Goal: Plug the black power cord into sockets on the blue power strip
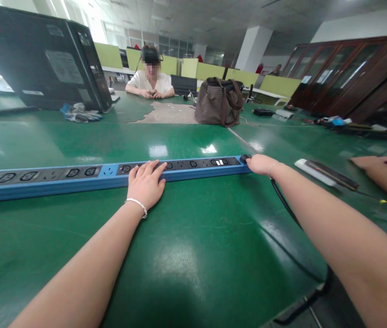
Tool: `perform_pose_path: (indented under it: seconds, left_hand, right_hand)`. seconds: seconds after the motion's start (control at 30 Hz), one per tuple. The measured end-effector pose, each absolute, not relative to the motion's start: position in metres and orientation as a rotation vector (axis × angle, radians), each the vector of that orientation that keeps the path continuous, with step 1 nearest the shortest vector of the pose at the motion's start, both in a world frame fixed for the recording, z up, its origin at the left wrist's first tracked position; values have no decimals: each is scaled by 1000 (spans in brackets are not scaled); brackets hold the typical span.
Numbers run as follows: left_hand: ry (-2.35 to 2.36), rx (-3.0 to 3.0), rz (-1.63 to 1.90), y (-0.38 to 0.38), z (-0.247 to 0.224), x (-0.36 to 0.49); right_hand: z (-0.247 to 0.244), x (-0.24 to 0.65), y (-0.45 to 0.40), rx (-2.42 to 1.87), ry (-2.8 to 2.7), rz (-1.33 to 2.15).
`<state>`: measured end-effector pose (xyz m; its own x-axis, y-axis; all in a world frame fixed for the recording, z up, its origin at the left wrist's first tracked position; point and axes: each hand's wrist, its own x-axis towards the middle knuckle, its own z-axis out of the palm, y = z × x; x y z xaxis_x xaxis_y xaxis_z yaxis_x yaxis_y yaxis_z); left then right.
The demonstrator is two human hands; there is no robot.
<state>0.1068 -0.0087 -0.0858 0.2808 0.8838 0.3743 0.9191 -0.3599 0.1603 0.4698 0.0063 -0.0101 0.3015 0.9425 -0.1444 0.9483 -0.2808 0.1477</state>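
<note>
A long blue power strip [193, 172] with black socket panels lies across the green table, running off the left edge of the view. My left hand [147, 180] rests on its middle, fingers spread over the sockets. At the strip's right end, my right hand [260, 165] is closed around a black plug [245, 158], partly hidden by the fingers. A black cable [287, 200] hangs below my right wrist and curves down towards the table edge. I cannot tell how far the plug sits in its socket.
A black computer case [43, 59] stands at the left, with gloves [80, 113] beside it. A brown bag [214, 102] is at the back. Opposite sits a person [150, 79]. At the right, another person's hands [384, 171] are near a white and dark strip [330, 173].
</note>
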Motion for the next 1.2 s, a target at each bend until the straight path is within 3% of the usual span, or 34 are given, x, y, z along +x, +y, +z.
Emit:
perform_pose_path:
  seconds: [0.23,0.43,0.67,0.93,1.2]
  left_hand:
    - [-1709,-2446,-624,-9,-87,106]
    - [-1714,-2441,-628,-9,-85,107]
    - [-1724,-2443,-623,-9,-86,107]
    - [-1712,-2435,-636,-9,-86,108]
    - [-1707,-2444,-650,-9,-87,107]
  right_hand:
    - [4,462,10,2308,1476,-203]
    - [-1,462,3,2298,1577,-67]
    - [8,463,7,2331,1448,-263]
    - [-4,460,3,2158,1608,-26]
    - [-29,456,-24,2651,1524,161]
